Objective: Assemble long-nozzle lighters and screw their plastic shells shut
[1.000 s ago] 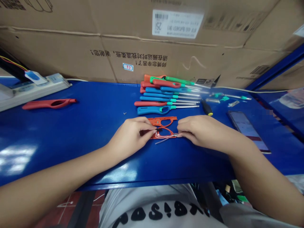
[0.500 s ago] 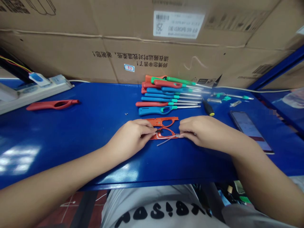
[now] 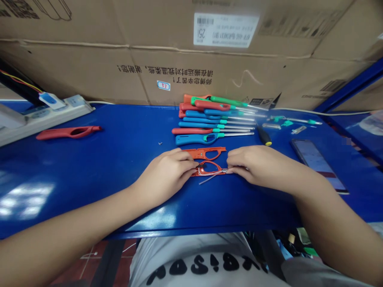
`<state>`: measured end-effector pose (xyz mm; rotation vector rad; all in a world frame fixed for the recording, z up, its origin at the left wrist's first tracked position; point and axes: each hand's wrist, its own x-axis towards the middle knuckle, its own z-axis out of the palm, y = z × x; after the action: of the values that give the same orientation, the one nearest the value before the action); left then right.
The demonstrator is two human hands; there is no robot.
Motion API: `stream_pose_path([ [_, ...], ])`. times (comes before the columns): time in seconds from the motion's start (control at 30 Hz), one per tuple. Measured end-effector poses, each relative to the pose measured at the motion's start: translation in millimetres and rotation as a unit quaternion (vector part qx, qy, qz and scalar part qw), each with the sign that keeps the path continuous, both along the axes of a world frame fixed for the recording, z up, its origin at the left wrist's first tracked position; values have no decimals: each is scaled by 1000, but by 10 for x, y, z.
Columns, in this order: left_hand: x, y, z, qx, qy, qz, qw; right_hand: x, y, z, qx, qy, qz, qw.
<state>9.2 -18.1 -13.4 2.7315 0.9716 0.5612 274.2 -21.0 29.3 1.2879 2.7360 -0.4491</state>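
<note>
Two hands at work, well apart, with the lower orange shell half [image 3: 213, 162] lying between them on the blue table [image 3: 119, 159]. The left hand [image 3: 166, 175] brings thumb and fingertips together on a small black piece [image 3: 201, 166] at the shell's left part. Over at the other end, the right hand [image 3: 254, 165] pinches by a silvery fitting [image 3: 224, 170]; whether it grips that fitting, the shell or both, I cannot tell.

Inside that open shell: the black piece and a white wire, with a thin clear tube [image 3: 206, 179] slanting out over the near edge. Just beyond lies the upper orange shell half [image 3: 199, 153], open side up, a tiny metallic bit showing in it.

At the back stands a big cardboard box [image 3: 89, 67], its top cut off and its contents out of sight. The left fingers cover the left ends of both shell halves. The stacked lighters [image 3: 206, 124] overlap too much to count, their far tips blurred, and the clear plastic [image 3: 371, 123] at the right edge is cut off and hard to make out.
</note>
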Motion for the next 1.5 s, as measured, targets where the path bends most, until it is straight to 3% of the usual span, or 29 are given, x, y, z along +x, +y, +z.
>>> stream_pose_path([
  [0.3,-33,8,-12,-45,-36,-8,998,102,60,25,-79,93,0,993],
  [0.47,-17,-21,-16,-52,-38,-8,998,-110,21,-129,18,154,-12,988],
  [0.57,3,-59,10,-65,-30,2,997,-255,-3,-240,65,142,-9,988],
  [0.7,8,-102,44,-85,-7,2,996,-311,8,-313,70,115,10,991],
  [1.33,12,-135,8,-78,-23,-7,997,-286,-12,-370,189,-9,111,976],
  [1.5,13,-134,-31,-74,-15,-25,997,-367,-72,-290,173,-55,63,981],
])
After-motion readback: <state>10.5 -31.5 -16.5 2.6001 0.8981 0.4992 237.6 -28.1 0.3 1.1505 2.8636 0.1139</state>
